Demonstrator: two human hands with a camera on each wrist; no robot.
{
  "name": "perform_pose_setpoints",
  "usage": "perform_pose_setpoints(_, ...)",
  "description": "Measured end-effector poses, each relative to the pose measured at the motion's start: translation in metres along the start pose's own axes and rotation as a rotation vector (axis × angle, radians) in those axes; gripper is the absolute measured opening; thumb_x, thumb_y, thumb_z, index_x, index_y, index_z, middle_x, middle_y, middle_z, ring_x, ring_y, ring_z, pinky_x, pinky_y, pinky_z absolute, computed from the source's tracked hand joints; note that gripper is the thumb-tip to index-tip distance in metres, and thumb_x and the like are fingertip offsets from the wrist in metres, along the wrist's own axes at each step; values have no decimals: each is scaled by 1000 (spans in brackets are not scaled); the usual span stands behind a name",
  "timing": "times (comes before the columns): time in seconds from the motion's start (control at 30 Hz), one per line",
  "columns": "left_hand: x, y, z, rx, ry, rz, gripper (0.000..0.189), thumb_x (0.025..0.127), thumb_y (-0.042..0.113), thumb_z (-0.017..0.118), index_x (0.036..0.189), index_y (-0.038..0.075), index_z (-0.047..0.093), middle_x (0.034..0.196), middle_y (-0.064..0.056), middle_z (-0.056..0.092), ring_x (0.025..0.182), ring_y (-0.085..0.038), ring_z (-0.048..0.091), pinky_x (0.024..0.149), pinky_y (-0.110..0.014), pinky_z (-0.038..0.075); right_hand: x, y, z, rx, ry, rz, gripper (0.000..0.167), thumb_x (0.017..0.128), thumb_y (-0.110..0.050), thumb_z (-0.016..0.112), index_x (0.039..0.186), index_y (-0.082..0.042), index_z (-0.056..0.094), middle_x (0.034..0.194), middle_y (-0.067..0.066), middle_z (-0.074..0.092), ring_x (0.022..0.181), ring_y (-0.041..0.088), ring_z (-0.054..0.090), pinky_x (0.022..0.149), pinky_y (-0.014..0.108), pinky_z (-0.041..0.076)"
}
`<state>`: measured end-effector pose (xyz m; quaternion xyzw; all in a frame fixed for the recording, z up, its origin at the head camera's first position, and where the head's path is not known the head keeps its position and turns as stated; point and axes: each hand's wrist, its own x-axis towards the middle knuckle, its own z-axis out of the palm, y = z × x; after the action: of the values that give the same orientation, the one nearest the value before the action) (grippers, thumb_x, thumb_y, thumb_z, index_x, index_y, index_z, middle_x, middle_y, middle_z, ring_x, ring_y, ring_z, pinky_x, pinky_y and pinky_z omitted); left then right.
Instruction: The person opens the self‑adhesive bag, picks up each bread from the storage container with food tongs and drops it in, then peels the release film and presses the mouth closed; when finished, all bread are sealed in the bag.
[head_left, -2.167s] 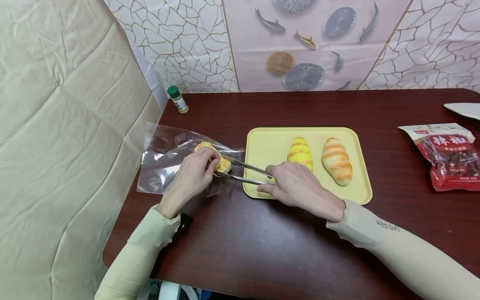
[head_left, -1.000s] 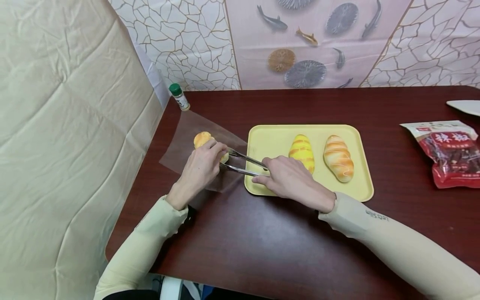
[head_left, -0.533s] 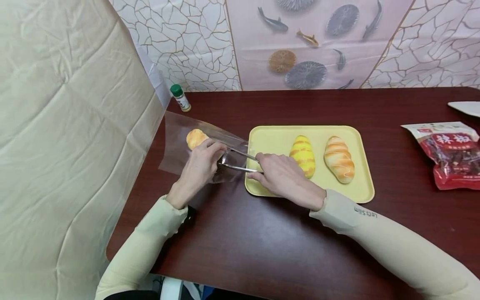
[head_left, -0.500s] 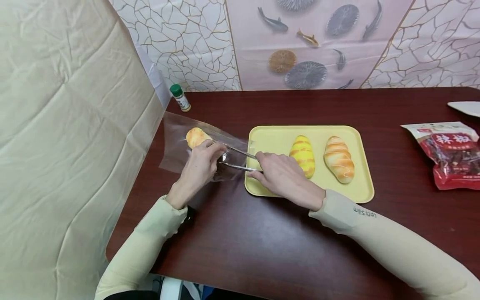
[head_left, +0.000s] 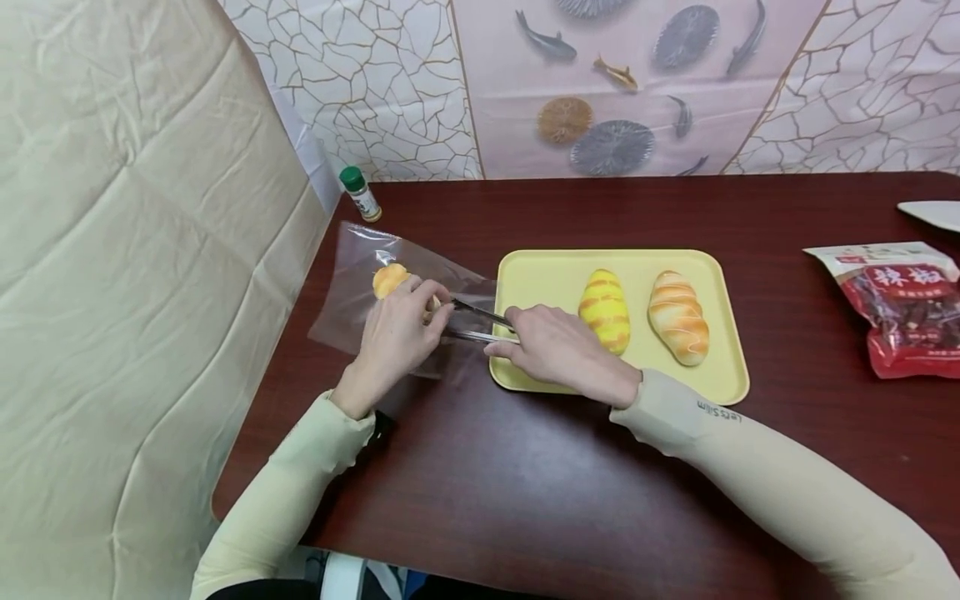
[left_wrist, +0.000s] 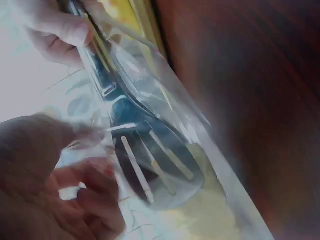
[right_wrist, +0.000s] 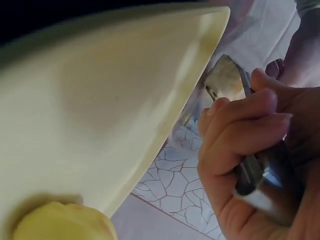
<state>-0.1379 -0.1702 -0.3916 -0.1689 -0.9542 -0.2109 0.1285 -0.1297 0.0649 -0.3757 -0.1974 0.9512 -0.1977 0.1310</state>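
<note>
My left hand (head_left: 397, 329) pinches the mouth of a clear plastic bag (head_left: 345, 287) at the table's left. Inside the bag lies a golden bread roll (head_left: 389, 280); fingers cover much of it in the head view. My right hand (head_left: 562, 350) grips metal tongs (head_left: 480, 337) and reaches over the tray's left side. Their slotted head (left_wrist: 160, 165) is in the bag, against pale bread (left_wrist: 205, 215) in the left wrist view. On the yellow tray (head_left: 536, 283) lie a yellow striped bread (head_left: 604, 312) and a brown striped bread (head_left: 678, 319).
A green-capped shaker bottle (head_left: 360, 193) stands at the back left corner. To the right lies a red and white food packet (head_left: 896, 308), with a white pointed object (head_left: 933, 213) behind it. A quilted cloth (head_left: 150, 292) hangs along the left edge.
My right hand has moved left with the tongs. The bag has shifted and tilted, and the roll's visible end has moved slightly left and up. My left hand has moved slightly right.
</note>
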Motion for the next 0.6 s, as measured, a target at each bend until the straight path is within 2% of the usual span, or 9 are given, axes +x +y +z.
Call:
perform_pose_setpoints(0.1, -8, 13, -9, 180, -49, -72, 29, 93, 25, 79, 114, 7, 70, 98, -12, 63, 60, -31, 61, 49, -46, 49, 0, 2, -1, 20, -37, 23, 41, 102, -53, 72, 98, -13, 64, 79, 4, 62, 75, 25, 62, 58, 37, 45)
perform_pose_setpoints(0.23, -18, 20, -12, 315, -100, -125, 36, 87, 22, 78, 112, 4, 60, 95, -16, 63, 62, -37, 63, 48, -53, 50, 0, 4, 1, 28, -50, 20, 40, 103, -51, 70, 97, -13, 64, 80, 5, 63, 76, 26, 64, 63, 39, 48)
perform_pose_setpoints(0.33, -22, 19, -12, 356, -98, -121, 27, 88, 13, 73, 107, 4, 56, 82, -15, 64, 61, -41, 66, 48, -54, 50, 1, 5, 0, 31, -53, 23, 40, 103, -51, 70, 96, -12, 64, 79, 5, 64, 76, 27, 64, 65, 40, 49)
perform_pose_setpoints(0.43, -23, 18, -11, 353, -80, -93, 18, 93, 4, 66, 109, 4, 57, 74, -14, 65, 60, -45, 69, 48, -55, 51, 0, 5, 0, 29, -47, 20, 40, 103, -51, 71, 97, -11, 64, 79, 5, 63, 75, 26, 63, 64, 38, 48)
perform_pose_setpoints(0.6, -23, 16, -10, 295, -13, -22, 18, 101, 2, 60, 118, 5, 66, 83, -15, 73, 65, -46, 72, 50, -55, 53, -3, 4, 0, -9, 21, -5, 43, 101, -51, 74, 101, -9, 63, 79, 5, 63, 73, 26, 63, 58, 38, 47)
